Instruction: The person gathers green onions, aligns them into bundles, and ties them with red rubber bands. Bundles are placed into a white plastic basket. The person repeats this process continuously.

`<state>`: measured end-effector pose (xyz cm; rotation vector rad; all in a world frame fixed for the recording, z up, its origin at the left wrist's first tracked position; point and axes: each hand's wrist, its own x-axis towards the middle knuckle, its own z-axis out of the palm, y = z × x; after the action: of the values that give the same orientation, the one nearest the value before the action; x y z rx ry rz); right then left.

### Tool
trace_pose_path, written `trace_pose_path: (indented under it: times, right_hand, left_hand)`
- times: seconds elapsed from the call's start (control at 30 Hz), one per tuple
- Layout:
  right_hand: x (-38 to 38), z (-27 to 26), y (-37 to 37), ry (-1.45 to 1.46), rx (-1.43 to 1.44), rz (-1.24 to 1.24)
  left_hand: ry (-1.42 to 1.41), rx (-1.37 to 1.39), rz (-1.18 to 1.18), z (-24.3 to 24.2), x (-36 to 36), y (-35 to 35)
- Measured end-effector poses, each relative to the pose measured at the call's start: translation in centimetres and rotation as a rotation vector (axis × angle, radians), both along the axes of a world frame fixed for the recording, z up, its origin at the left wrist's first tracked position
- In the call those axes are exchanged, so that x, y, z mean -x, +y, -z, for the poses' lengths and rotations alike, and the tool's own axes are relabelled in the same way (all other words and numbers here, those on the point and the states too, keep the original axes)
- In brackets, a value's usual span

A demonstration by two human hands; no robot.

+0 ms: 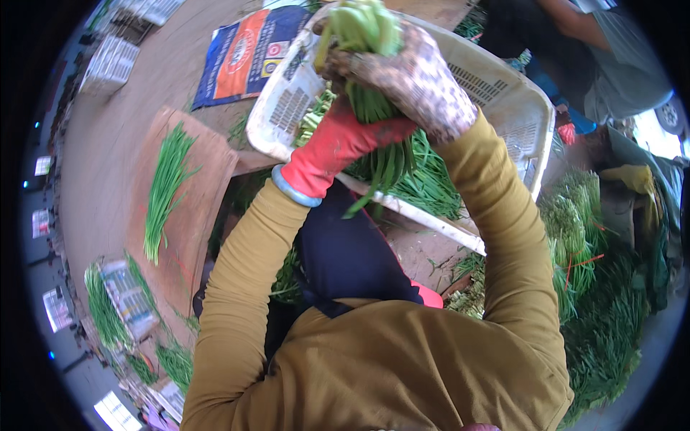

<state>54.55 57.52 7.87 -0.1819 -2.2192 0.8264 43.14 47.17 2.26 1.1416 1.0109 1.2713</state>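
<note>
Above a white plastic crate (525, 116) I hold up a bunch of green leafy stalks (372, 102), likely garlic chives. Its thick pale ends (366, 27) point away from me, and the leaves hang back towards my lap. My left hand (350, 143), in a red rubber glove with a light blue cuff, is wrapped around the leafy part. Farther up, my right hand (409, 75), in a muddy spotted glove, grips the bunch just below the pale ends. More green leaves (431, 183) lie in the crate under my hands.
A loose bundle of chives (167, 188) lies on a wooden board (143, 145) to my left. Beyond the crate is a printed sack (237, 59). Tied bundles (574, 226) are piled at right, near a seated person (620, 70). White crates (110, 64) stand far left.
</note>
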Motion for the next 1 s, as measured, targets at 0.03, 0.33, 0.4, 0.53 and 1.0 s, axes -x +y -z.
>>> trace_pose_path:
  times: [0.03,0.33,0.4,0.53,1.0]
  right_hand:
    - [1.5,-0.7,-0.8,-0.014,0.550,-0.134]
    - [5.4,7.1,-4.5,-0.272,0.440,-0.362]
    - [3.6,10.7,-5.6,-0.456,0.402,-0.462]
    - [-1.8,12.3,-3.3,-0.676,0.075,-0.412]
    - [12.2,-4.8,-18.4,0.064,-0.006,-0.385]
  left_hand:
    - [0.004,-0.026,-0.112,-0.3,0.6,-0.6]
    - [-0.575,-0.242,-0.628,-2.7,7.1,-7.8]
    - [-0.599,-0.295,-0.719,-4.4,9.9,-10.3]
    - [-0.451,-0.403,-1.063,-7.4,14.3,-16.5]
    - [-0.284,-0.474,-1.208,-8.2,12.7,-21.8]
